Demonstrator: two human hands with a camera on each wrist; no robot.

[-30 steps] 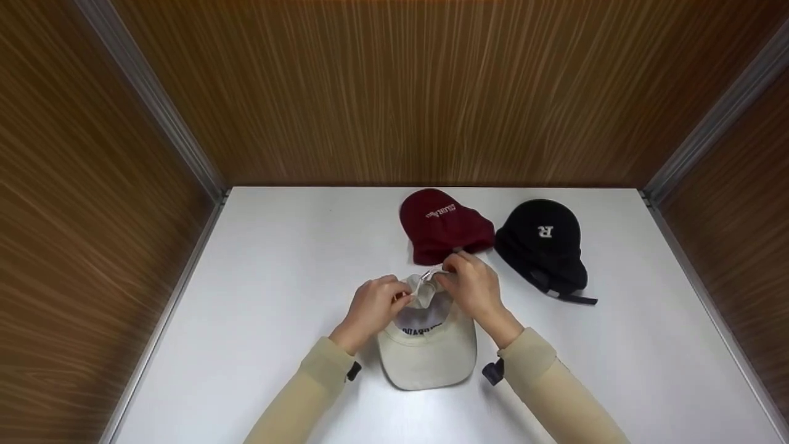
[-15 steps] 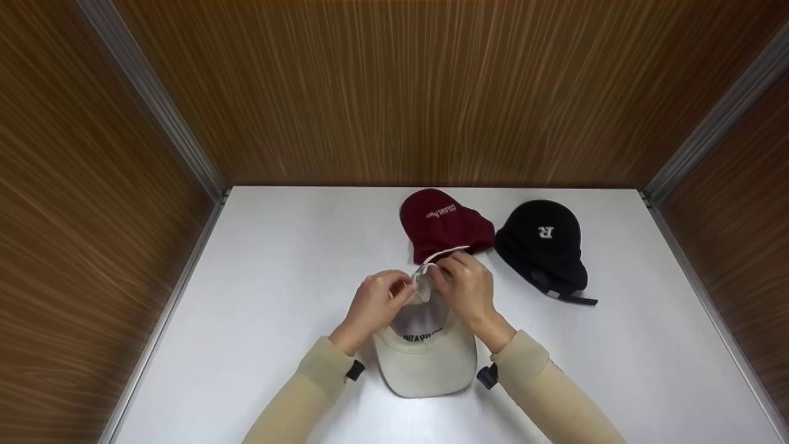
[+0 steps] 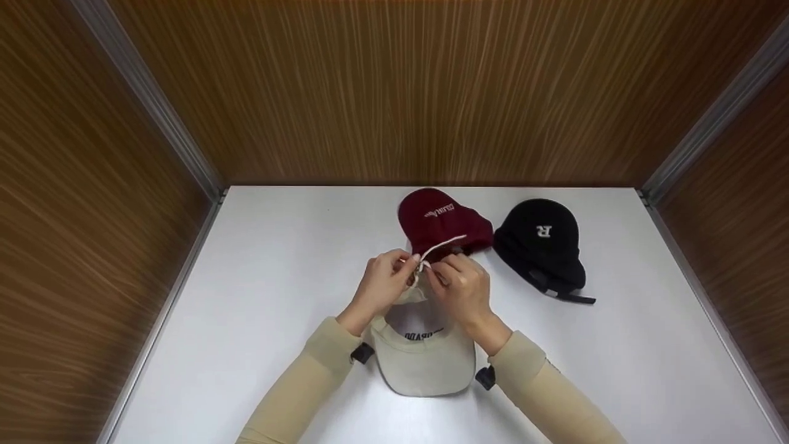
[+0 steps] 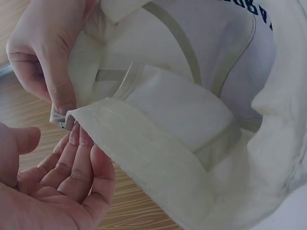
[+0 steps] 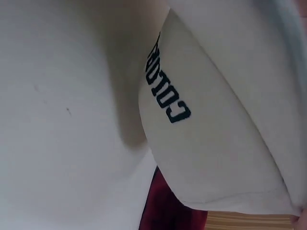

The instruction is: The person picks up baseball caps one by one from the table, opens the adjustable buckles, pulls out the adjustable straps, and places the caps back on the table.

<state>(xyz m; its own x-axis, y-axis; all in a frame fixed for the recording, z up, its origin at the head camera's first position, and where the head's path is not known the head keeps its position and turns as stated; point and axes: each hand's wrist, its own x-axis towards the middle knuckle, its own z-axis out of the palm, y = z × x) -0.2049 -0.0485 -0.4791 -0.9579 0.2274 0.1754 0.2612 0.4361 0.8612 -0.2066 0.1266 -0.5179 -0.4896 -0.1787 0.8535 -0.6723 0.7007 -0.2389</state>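
A cream baseball cap (image 3: 425, 370) lies between my hands in the head view, brim toward me and inside facing up. My left hand (image 3: 382, 287) pinches its back strap beside the small metal buckle (image 4: 61, 120). Close by, my right hand (image 3: 462, 287) pinches the strap from the other side. The loose strap end (image 3: 444, 242) sticks out past the fingers, overlapping a maroon cap in this view. In the left wrist view the left hand's fingers (image 4: 76, 172) curl up under the band. Dark lettering (image 5: 168, 96) marks the cap's front in the right wrist view.
The maroon cap (image 3: 441, 219) with white lettering lies just beyond my hands. Right of it sits a black cap (image 3: 542, 231) with a white R, its strap (image 3: 573, 298) trailing out. Wood-grain panels (image 3: 394, 92) wall in the white table (image 3: 277, 246) at back and sides.
Both hands have come closer together, the left shifting away from me. The right hand has slid down from the strap end, which now juts out free over the maroon cap.
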